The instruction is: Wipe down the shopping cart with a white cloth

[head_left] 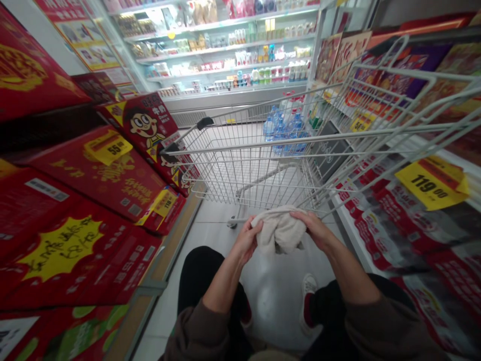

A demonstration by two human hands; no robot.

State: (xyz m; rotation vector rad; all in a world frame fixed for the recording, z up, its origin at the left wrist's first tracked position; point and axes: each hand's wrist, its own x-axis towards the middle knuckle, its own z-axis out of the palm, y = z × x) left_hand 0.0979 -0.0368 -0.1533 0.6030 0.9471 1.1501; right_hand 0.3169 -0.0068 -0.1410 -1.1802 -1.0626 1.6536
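A crumpled pale grey cloth (pixel 280 231) hangs between my two hands, in front of the near side of a metal shopping cart (pixel 240 173). My left hand (pixel 246 241) grips the cloth's left edge, thumb on top. On the opposite edge, the fingers of my right hand (pixel 311 228) are closed on the fabric, partly hidden by it. The wire basket stands sideways just beyond the cloth, and its handle end (pixel 398 65) rises at the right. Whether the cloth touches the cart I cannot tell.
Stacked red cartons (pixel 105 170) line the left side. Shelves with packaged goods (pixel 391 215) and a yellow price tag (pixel 432 183) close in on the right. Behind the cart are bottled water packs (pixel 287 125) and a lit refrigerated display (pixel 233 60). A caster (pixel 232 223) rests on the tiled floor.
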